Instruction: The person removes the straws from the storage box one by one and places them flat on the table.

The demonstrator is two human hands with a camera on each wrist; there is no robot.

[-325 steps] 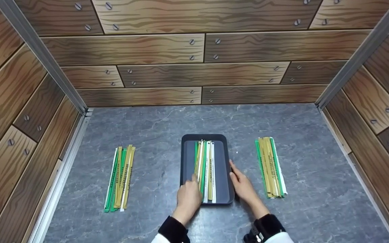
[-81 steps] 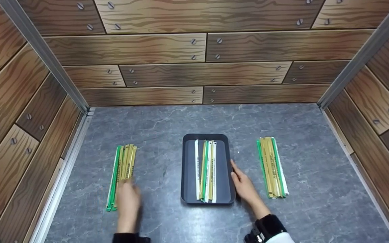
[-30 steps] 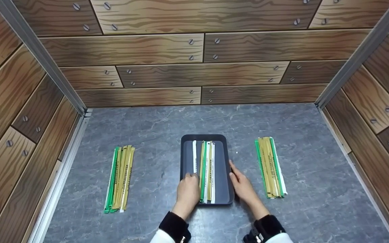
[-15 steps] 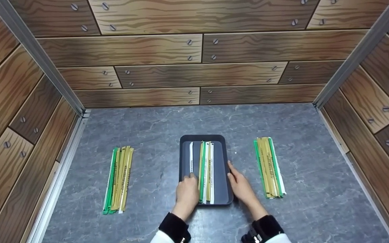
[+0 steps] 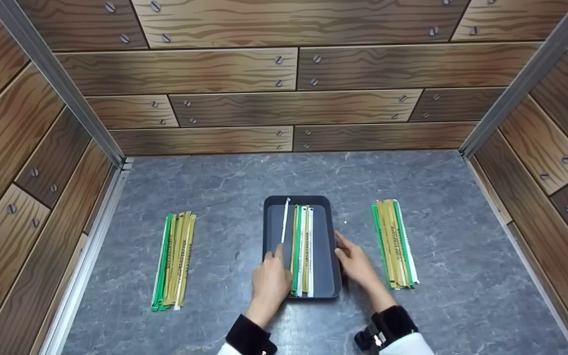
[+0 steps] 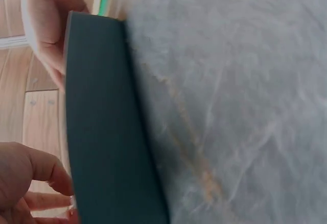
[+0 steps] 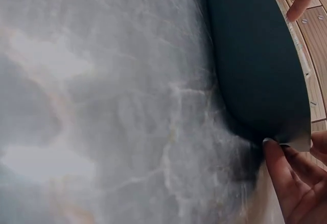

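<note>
In the head view, my left hand (image 5: pixel 271 281) is over the near left part of a dark grey tray (image 5: pixel 266 222). Its fingertips pinch the lower end of a slim white paper-wrapped straw (image 5: pixel 285 219), whose far end reaches the tray's back rim. To its right, several wrapped straws (image 5: pixel 303 251) in kraft, green and white lie side by side in the tray. My right hand (image 5: pixel 358 264) holds the tray's right side. The right wrist view shows its fingers (image 7: pixel 276 163) at the tray's lower edge and its thumb by the rim. My left fingertips are partly hidden.
A bundle of green, kraft and white wrapped straws (image 5: pixel 174 261) lies left of the tray, and a similar bundle (image 5: pixel 395 244) lies to the right. Wood-patterned walls (image 5: pixel 234 108) enclose the grey marbled tabletop (image 5: pixel 225 192) at the back and sides.
My left hand went from the left bundle back to the tray. The white straw, earlier lying in the tray, now has its far end shifted toward the back rim. My right hand stays at the tray.
</note>
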